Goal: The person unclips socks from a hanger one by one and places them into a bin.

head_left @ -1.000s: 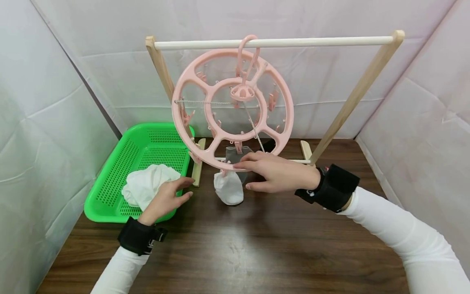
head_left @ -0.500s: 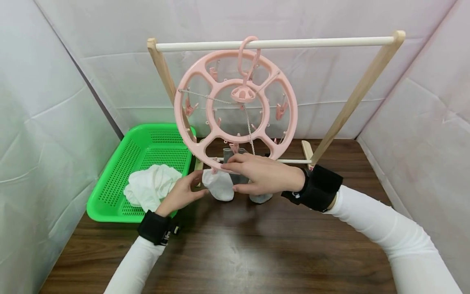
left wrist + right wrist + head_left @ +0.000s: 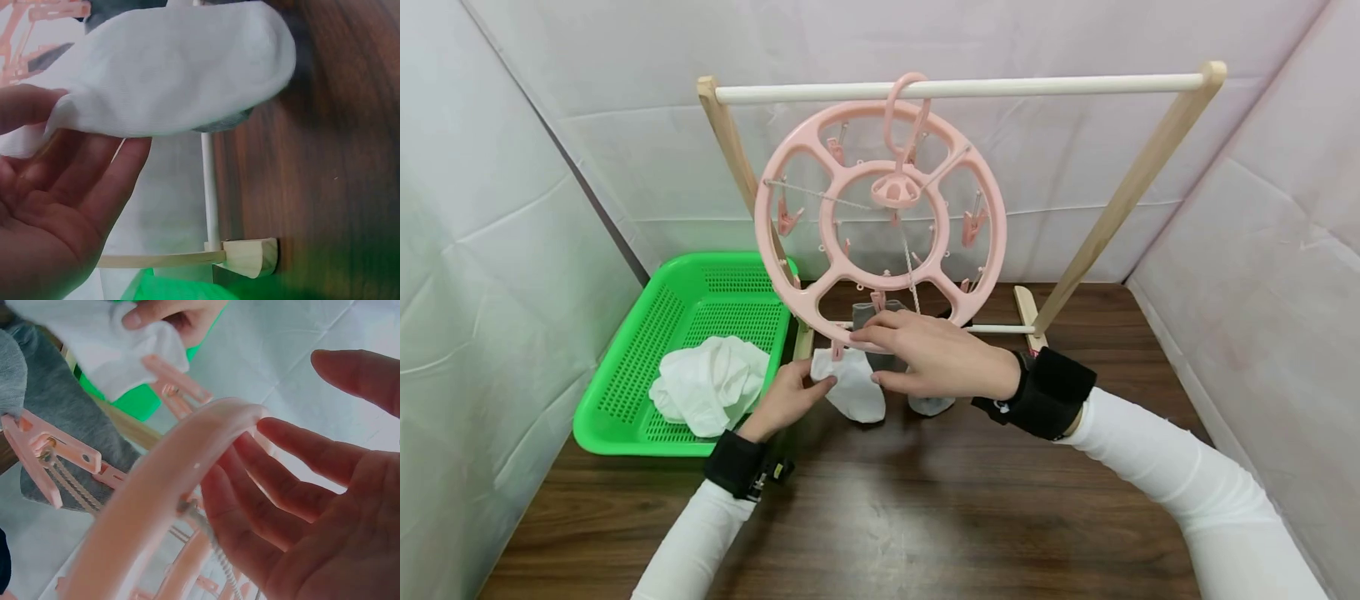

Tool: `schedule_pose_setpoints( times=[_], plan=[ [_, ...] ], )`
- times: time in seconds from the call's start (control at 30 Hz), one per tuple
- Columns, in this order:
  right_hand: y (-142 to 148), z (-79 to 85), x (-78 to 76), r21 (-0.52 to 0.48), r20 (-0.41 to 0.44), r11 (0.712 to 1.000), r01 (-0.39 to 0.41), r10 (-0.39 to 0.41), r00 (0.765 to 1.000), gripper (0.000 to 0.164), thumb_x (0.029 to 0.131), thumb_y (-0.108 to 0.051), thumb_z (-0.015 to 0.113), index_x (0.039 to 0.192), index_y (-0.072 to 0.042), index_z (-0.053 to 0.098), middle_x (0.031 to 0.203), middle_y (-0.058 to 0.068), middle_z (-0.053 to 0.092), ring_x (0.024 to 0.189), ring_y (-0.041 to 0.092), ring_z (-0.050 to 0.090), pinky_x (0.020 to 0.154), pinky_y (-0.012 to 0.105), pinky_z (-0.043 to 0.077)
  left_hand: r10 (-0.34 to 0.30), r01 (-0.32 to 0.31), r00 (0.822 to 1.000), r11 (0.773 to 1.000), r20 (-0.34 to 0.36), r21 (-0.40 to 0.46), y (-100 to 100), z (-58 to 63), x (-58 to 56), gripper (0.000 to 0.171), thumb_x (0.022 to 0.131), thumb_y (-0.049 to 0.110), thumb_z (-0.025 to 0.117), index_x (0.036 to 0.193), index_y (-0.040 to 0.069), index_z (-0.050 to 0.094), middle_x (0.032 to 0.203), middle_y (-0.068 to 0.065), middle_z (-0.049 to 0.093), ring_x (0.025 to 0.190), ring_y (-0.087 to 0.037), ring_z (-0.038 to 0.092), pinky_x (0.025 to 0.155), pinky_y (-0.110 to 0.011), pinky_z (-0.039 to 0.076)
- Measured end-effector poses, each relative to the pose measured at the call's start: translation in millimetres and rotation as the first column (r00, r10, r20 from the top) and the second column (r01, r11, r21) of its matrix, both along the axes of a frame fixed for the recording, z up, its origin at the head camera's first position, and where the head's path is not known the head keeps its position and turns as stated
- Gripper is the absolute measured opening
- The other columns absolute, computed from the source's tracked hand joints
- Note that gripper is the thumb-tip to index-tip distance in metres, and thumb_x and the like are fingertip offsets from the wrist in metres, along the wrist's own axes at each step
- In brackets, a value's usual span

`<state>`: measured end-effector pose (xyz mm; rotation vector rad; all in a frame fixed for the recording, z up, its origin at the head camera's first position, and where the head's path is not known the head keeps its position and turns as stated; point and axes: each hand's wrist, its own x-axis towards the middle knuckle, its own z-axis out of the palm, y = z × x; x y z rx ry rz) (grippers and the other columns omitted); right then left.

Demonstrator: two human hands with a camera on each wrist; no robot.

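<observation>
A round pink clip hanger (image 3: 765, 229) hangs tilted from a white rod. From a pink clothespin (image 3: 838, 350) at its near edge hangs a white sock (image 3: 853, 392). My left hand (image 3: 784, 400) pinches the sock's left edge between thumb and fingers, as the left wrist view confirms on the sock (image 3: 181, 69). My right hand (image 3: 947, 357) rests its extended fingers on the hanger's rim (image 3: 169, 459), with the thumb held apart. Behind the white sock hangs a grey sock (image 3: 81, 412), partly hidden in the head view by the right hand.
At the left stands a green perforated basket (image 3: 606, 375) holding crumpled white cloth (image 3: 711, 383). A wooden-legged rack (image 3: 1131, 196) carries the white rod (image 3: 1037, 86). More pink clothespins (image 3: 973, 225) dangle around the hanger. Pale fabric walls enclose the dark wooden table (image 3: 887, 517).
My left hand has moved right from beside the basket and taken hold of the white sock. The hanger has turned a little, and my right hand has shifted slightly left along with its rim.
</observation>
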<state>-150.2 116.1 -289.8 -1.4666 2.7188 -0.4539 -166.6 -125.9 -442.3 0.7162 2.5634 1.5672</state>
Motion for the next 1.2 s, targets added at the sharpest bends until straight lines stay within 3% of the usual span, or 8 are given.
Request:
schedule_pose_setpoints(
  times=[0.13,0.27,0.5,0.67,0.83,1.0,1.1,1.2],
  plan=[
    [5,-3.9,0.0,-0.049,-0.014,0.999,0.006,-0.006,1.000,0.042,0.091,-0.018,0.069,0.129,-0.005,0.059,0.124,0.007,0.059,0.111,0.020,0.055,0.090,0.034,0.045,0.009,-0.009,1.000,1.000,-0.029,-0.020,2,-2.0,4.4,0.007,0.093,0.001,0.061,0.091,-0.004,0.066,0.066,0.003,0.050,0.059,-0.011,0.045,0.056,-0.026,0.037],
    [9,-7.7,3.9,-0.140,-0.016,0.990,-0.013,0.011,1.000,0.040,0.091,-0.016,0.068,0.128,-0.004,0.060,0.124,0.007,0.058,0.112,0.018,0.054,0.089,0.033,0.046,0.013,-0.014,0.999,1.000,-0.049,-0.016,3,-2.6,8.3,0.008,0.092,0.000,0.062,0.097,-0.003,0.066,0.069,0.001,0.054,0.062,-0.011,0.049,0.057,-0.026,0.039],
    [7,-24.7,18.7,-0.322,-0.036,0.942,-0.095,0.088,0.995,0.032,0.088,-0.007,0.069,0.119,-0.006,0.064,0.117,0.006,0.062,0.098,0.010,0.058,0.080,0.026,0.047,0.005,-0.005,0.999,1.000,-0.033,0.006,4,-2.8,15.1,0.009,0.093,0.000,0.059,0.100,-0.002,0.065,0.069,0.002,0.050,0.062,-0.012,0.047,0.056,-0.026,0.038],
    [9,-56.2,26.8,-0.318,0.126,0.948,-0.027,0.071,0.989,0.028,0.090,-0.009,0.068,0.117,-0.004,0.064,0.112,0.005,0.062,0.095,0.010,0.058,0.078,0.029,0.049,0.018,-0.018,0.999,1.000,-0.047,0.007,5,-3.9,20.0,0.013,0.093,-0.001,0.060,0.104,-0.004,0.066,0.071,0.001,0.055,0.064,-0.011,0.049,0.058,-0.026,0.040],
    [15,-99.3,15.3,-0.343,0.268,0.933,0.109,-0.014,0.963,0.026,0.092,-0.007,0.066,0.117,0.002,0.064,0.109,0.011,0.065,0.093,0.016,0.063,0.080,0.030,0.051,0.028,-0.028,0.999,1.000,-0.028,0.009,6,-3.9,23.3,0.011,0.093,-0.001,0.059,0.102,-0.005,0.065,0.067,0.002,0.050,0.062,-0.012,0.047,0.057,-0.025,0.038],
    [12,-119.6,1.2,-0.450,0.355,0.867,0.214,-0.046,0.934,0.036,0.092,-0.007,0.067,0.126,0.003,0.058,0.121,0.016,0.061,0.104,0.020,0.061,0.088,0.033,0.049,0.021,-0.020,1.000,0.999,-0.019,0.027,9,-5.7,26.2,0.011,0.094,-0.001,0.059,0.102,-0.005,0.065,0.074,-0.003,0.059,0.066,-0.012,0.050,0.059,-0.026,0.041],
    [6,-121.0,-5.5,-0.551,0.413,0.802,0.232,0.021,0.910,0.044,0.093,-0.005,0.065,0.134,0.000,0.052,0.131,0.013,0.055,0.115,0.022,0.056,0.094,0.037,0.046,0.019,-0.018,1.000,0.999,-0.018,0.035,10,-6.6,28.0,0.012,0.094,-0.001,0.059,0.103,-0.005,0.065,0.077,-0.006,0.062,0.066,-0.012,0.051,0.059,-0.026,0.042],
    [-3,-121.0,-11.4,-0.643,0.484,0.723,0.253,0.127,0.866,0.044,0.096,-0.001,0.059,0.138,-0.001,0.047,0.132,0.012,0.053,0.121,0.023,0.052,0.098,0.039,0.044,0.012,-0.012,1.000,0.999,-0.017,0.032,12,-6.8,29.1,0.009,0.094,0.000,0.059,0.100,-0.004,0.065,0.074,-0.004,0.060,0.065,-0.012,0.051,0.058,-0.025,0.041]
  ],
)
